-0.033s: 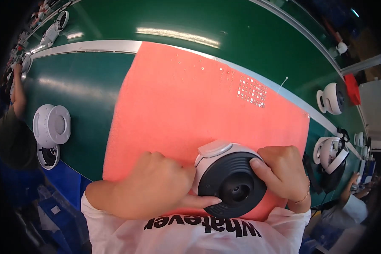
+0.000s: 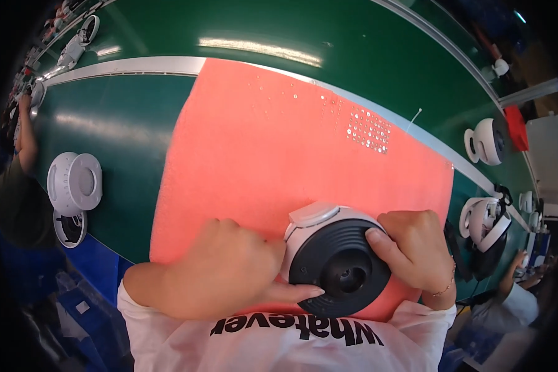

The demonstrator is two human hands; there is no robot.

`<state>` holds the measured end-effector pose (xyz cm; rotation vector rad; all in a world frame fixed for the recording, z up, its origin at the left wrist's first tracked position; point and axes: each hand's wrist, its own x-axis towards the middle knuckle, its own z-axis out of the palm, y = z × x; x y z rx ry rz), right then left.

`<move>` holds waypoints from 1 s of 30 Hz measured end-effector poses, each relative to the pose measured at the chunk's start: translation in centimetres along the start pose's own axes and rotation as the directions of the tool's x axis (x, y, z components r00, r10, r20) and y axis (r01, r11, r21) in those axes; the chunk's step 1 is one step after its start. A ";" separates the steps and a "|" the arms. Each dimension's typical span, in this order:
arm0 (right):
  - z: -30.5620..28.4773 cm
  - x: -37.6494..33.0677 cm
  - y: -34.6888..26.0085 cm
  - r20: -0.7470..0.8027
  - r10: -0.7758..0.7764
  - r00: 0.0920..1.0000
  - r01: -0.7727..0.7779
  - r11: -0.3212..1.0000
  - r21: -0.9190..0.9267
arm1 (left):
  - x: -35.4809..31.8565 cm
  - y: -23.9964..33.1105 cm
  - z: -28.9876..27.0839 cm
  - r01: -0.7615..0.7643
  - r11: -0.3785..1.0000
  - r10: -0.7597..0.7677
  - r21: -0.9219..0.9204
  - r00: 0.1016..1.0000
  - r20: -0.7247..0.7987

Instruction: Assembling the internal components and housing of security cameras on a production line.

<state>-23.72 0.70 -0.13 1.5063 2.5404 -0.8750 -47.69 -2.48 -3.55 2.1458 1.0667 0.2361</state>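
A round camera [image 2: 316, 257] with a white housing and a black ridged face rests on the coral cloth [image 2: 229, 167] close to my body, its lens tilted up toward me. My left hand [image 2: 232, 266] grips it from the left, thumb laid across the black face just below the lens. On the other side my right hand [image 2: 415, 248] closes round the rim, with its thumb pressing on the upper right of the face. The other fingers of both hands are mostly hidden.
Small metal screws [image 2: 369, 131] stand in rows at the cloth's far right, with several scattered further left. A white round device [image 2: 74, 185] stands on the green bench at left. Another white camera [image 2: 487, 142] and a partly open white housing [image 2: 482, 223] are at right. Other people work at both sides.
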 end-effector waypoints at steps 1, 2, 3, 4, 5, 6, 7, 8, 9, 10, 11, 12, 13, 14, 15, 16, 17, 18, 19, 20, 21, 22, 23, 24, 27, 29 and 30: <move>-0.1 0.2 0.2 0.005 0.011 1.000 -0.011 1.000 0.005 | 0.2 -0.1 -0.1 -0.005 1.000 0.005 0.015 1.000 0.004; -0.1 0.3 0.4 0.021 0.003 1.000 -0.003 1.000 0.006 | 0.4 -0.1 -0.1 -0.009 1.000 0.009 0.010 1.000 0.013; -0.1 0.3 0.4 0.032 -0.011 0.999 0.011 1.000 0.006 | 0.6 -0.2 -0.3 0.013 1.000 -0.013 -0.009 0.999 0.042; -0.1 0.1 0.2 0.029 -0.010 1.000 0.010 1.000 0.009 | 0.7 -0.2 -0.4 0.036 0.999 -0.034 -0.027 0.997 0.070; 0.0 0.0 -0.2 -0.041 -0.001 0.999 -0.002 0.998 -0.069 | 0.7 -0.1 -0.6 0.034 0.999 -0.032 -0.023 0.997 0.072; 0.1 -0.2 -0.6 -0.110 0.003 0.994 -0.020 0.989 -0.145 | 0.8 0.0 -0.8 0.071 0.997 -0.067 -0.043 0.993 0.093; 0.2 -0.1 -0.9 -0.114 0.004 0.993 -0.021 0.989 -0.144 | 0.8 0.1 -0.9 0.108 0.992 -0.101 -0.063 0.988 0.113; 0.3 0.0 -1.3 -0.306 -0.143 0.941 0.094 0.981 -0.170 | 0.8 0.2 -0.9 0.106 0.993 -0.099 -0.059 0.989 0.112; 0.3 -0.1 -1.5 -0.479 -0.287 0.830 0.204 0.954 -0.218 | 0.7 0.3 -0.8 0.111 0.991 -0.104 -0.072 0.990 0.099; 0.3 -0.6 -1.5 -0.413 -0.409 0.814 0.365 0.912 -0.184 | 0.6 0.4 -0.9 0.117 0.989 -0.110 -0.085 0.990 0.085; 0.7 -0.9 -2.0 -0.377 -0.450 0.810 0.442 0.890 -0.112 | 0.5 0.5 -1.0 0.119 0.990 -0.112 -0.081 0.990 0.080; 1.1 -1.1 -2.4 -0.343 -0.488 0.803 0.507 0.861 -0.039 | 0.7 0.6 -1.0 0.128 0.991 -0.123 -0.045 0.986 0.110; 1.3 -1.5 -2.4 -0.316 -0.501 0.806 0.511 0.858 -0.058 | 0.7 0.6 -1.1 0.137 0.991 -0.135 -0.009 0.981 0.139; 1.2 -1.5 -2.3 -0.317 -0.502 0.804 0.511 0.857 -0.063 | 0.7 0.7 -1.1 0.134 0.991 -0.132 -0.007 0.982 0.136; 1.0 -1.3 -2.2 -0.253 -0.571 0.781 0.576 0.815 -0.060 | 0.7 0.6 -1.1 0.138 0.990 -0.137 0.001 0.981 0.134; 0.9 -1.1 -2.2 -0.187 -0.634 0.750 0.637 0.769 -0.052 | 0.6 0.6 -1.0 0.143 0.990 -0.143 0.009 0.981 0.133; 0.8 -1.3 -2.6 -0.101 -0.636 0.765 0.636 0.771 -0.031 | 0.5 0.5 -0.9 0.146 0.989 -0.146 0.012 0.981 0.128; 0.9 -1.4 -3.0 -0.094 -0.637 0.765 0.640 0.768 0.004 | 0.4 0.4 -0.8 0.132 0.991 -0.133 0.016 0.987 0.093; 1.0 -1.4 -3.2 -0.088 -0.638 0.765 0.643 0.765 0.039 | 0.4 0.3 -0.8 0.118 0.993 -0.119 0.020 0.991 0.059; 1.0 -1.4 -3.0 -0.093 -0.614 0.784 0.621 0.778 0.091 | 0.5 0.4 -0.9 0.118 0.993 -0.119 0.022 0.991 0.055; 0.7 -1.3 -2.8 -0.182 -0.537 0.824 0.566 0.796 0.216 | 0.7 0.6 -1.2 0.156 0.986 -0.161 0.052 0.982 0.100; 0.7 -1.2 -2.4 -0.256 -0.439 0.861 0.506 0.792 0.342 | 0.8 0.6 -1.3 0.188 0.979 -0.199 0.080 0.969 0.147; 1.7 -0.8 -1.0 -0.440 -0.364 0.821 0.508 0.818 0.271 | 1.0 0.4 -1.2 0.188 0.979 -0.198 0.082 0.970 0.144; 1.1 -0.5 -1.2 -0.455 -0.185 0.871 0.316 0.921 0.229 | 1.0 0.1 -0.8 0.238 0.969 -0.247 0.069 0.952 0.183; 3.3 -0.1 0.8 0.084 0.015 0.996 -0.072 0.670 0.739 | 0.7 -1.1 3.2 0.265 0.892 -0.230 -0.365 0.964 0.136; 3.2 -0.2 0.5 0.074 0.023 0.997 -0.070 0.682 0.728 | 0.2 -0.8 4.5 0.178 0.577 -0.223 -0.797 0.973 0.056; 2.7 -0.6 0.0 0.076 0.047 0.996 -0.088 0.686 0.722 | -0.1 0.0 4.1 0.189 0.478 -0.232 -0.858 0.969 0.084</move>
